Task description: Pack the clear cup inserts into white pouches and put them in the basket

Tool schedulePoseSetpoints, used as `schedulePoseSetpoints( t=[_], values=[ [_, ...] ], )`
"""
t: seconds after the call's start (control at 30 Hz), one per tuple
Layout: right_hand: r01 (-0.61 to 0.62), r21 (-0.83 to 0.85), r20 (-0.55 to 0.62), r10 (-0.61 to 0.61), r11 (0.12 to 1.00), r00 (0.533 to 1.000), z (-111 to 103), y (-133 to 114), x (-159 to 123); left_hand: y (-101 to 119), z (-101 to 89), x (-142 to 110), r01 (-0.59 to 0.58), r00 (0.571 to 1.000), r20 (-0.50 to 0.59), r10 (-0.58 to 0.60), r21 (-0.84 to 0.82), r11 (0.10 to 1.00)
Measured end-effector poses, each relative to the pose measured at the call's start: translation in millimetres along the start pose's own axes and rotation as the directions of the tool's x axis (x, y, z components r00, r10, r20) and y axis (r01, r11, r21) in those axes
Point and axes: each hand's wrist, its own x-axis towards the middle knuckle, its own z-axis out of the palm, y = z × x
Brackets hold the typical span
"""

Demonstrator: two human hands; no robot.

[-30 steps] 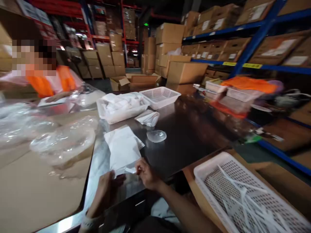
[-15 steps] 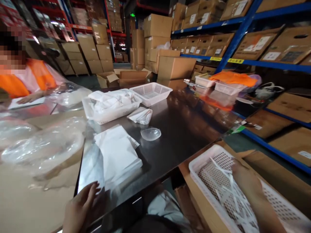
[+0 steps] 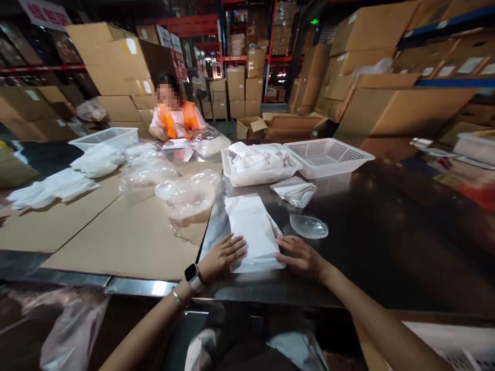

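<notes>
The open left hand (image 3: 222,253) and open right hand (image 3: 301,256) are touching opposite sides of the white stack (image 3: 253,229) at twelve o'clock on the worktop (image 3: 359,232); stacking appears done, edge alignment incomplete.

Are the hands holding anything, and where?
Nothing looks gripped: the left hand rests at the left edge of the white packet, the right hand at its right edge.

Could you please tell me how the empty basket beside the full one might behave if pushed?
The basket is probably light for its size, being perforated and empty. Its straight rim suggests stiffness; it may slide on the glossy table.
</notes>
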Motion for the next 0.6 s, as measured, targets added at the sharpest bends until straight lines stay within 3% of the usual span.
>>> schedulePoseSetpoints(
  t=[0.17,0.27,0.37,0.43,0.5,0.6],
  values=[
    [-0.033,0.058,-0.127,0.04,0.998,0.991,9,1,8,-15,0.5,12,0.027,0.995,-0.088,-0.037,-0.108,0.994],
    [-0.015,0.096,-0.069,0.022,0.995,0.997,10,5,5,-25,-2.5,23,0.052,0.993,-0.089,-0.077,-0.248,0.967],
    [-0.193,0.3,-0.068,0.223,0.934,0.972,13,18,8,-35,-7.0,37,0.137,0.973,-0.111,-0.201,-0.426,0.894],
    [-0.342,0.423,-0.101,0.419,0.839,0.902,13,34,20,-44,-11.9,51,0.273,0.908,-0.142,-0.395,-0.516,0.812],
    [-0.456,0.459,-0.131,0.566,0.763,0.814,10,54,39,-53,-19.3,70,0.381,0.812,-0.169,-0.559,-0.574,0.725],
    [-0.596,0.509,-0.137,0.742,0.621,0.656,-2,85,75,-67,-34.3,102,0.395,0.711,-0.106,-0.695,-0.758,0.52]
  ],
)
